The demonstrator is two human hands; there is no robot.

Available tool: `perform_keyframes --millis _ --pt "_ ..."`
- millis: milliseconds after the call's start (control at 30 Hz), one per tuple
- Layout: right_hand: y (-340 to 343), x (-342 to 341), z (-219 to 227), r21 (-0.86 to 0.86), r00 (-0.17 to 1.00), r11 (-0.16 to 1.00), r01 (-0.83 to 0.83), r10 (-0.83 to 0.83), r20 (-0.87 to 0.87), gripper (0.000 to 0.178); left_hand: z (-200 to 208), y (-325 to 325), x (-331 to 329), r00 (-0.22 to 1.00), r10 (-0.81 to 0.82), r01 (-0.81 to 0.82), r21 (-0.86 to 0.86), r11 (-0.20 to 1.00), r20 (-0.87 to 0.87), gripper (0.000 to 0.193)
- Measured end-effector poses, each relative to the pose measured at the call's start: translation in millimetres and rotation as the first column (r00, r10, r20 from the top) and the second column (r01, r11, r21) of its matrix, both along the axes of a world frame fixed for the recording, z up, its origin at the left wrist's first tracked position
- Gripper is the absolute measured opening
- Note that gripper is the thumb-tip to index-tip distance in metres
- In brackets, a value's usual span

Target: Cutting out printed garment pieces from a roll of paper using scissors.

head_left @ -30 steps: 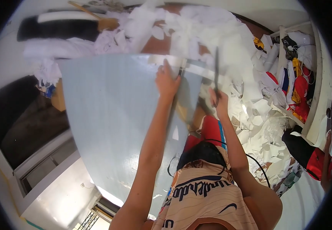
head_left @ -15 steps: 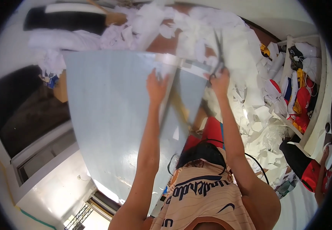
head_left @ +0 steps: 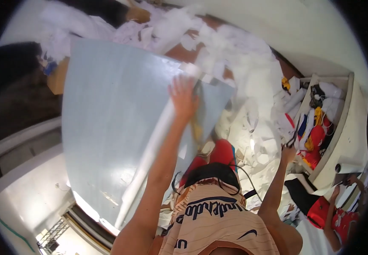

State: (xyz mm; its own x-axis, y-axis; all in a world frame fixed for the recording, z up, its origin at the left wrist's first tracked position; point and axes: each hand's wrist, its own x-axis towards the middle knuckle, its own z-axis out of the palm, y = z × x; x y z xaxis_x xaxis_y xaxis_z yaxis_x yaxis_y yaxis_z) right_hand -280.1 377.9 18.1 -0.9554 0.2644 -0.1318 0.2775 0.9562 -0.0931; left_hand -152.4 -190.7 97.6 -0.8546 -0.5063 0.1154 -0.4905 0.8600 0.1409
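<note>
A long white roll (head_left: 151,148) lies lengthwise over a grey-blue tabletop (head_left: 103,110). Near the roll's far end my left hand (head_left: 183,95) rests with its fingers spread, touching it from above. Out to the right, away from the table, my right hand (head_left: 289,152) is closed around the handles of dark-bladed scissors (head_left: 295,134). The blades point up and away from me. Whether the roll is paper, fabric or film, I cannot tell.
Heaped white scraps (head_left: 243,63) cover the floor beyond and right of the table. A pale wooden bin (head_left: 346,97) holds coloured cloth and cords at the right. A co-worker in red (head_left: 341,219) is at the lower right. A brown box (head_left: 59,76) stands past the table's left edge.
My right hand has swung away from the table to the right with the scissors. My left hand has shifted onto the roll's far end. The view has turned, and the co-worker shows more.
</note>
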Motion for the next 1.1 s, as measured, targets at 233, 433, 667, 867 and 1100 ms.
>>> perform_keyframes --millis 233,433,667,867,1100 --pt "-42 22 32 -0.053 0.992 0.997 -0.047 0.04 -0.121 0.046 -58 71 -36 0.907 -0.372 0.414 0.563 0.715 -0.194 0.067" --pt "-282 11 49 -0.582 0.971 0.778 -0.236 0.166 -0.171 0.055 25 55 68 0.929 0.053 0.063 0.297 0.953 -0.366 0.064" --pt "-458 -6 40 -0.714 0.828 0.519 -0.47 0.54 -0.153 0.048 24 30 253 0.897 0.439 -0.433 0.092 0.897 -0.06 0.064" --pt "-310 -85 -42 -0.441 0.896 0.784 -0.437 0.422 -0.137 0.068 26 38 314 0.827 0.548 -0.504 0.269 0.821 -0.122 0.05" --pt "-359 -7 42 -0.341 0.832 0.759 -0.554 0.499 -0.241 0.054 9 89 436 0.725 0.675 -0.641 0.226 0.734 -0.135 0.039"
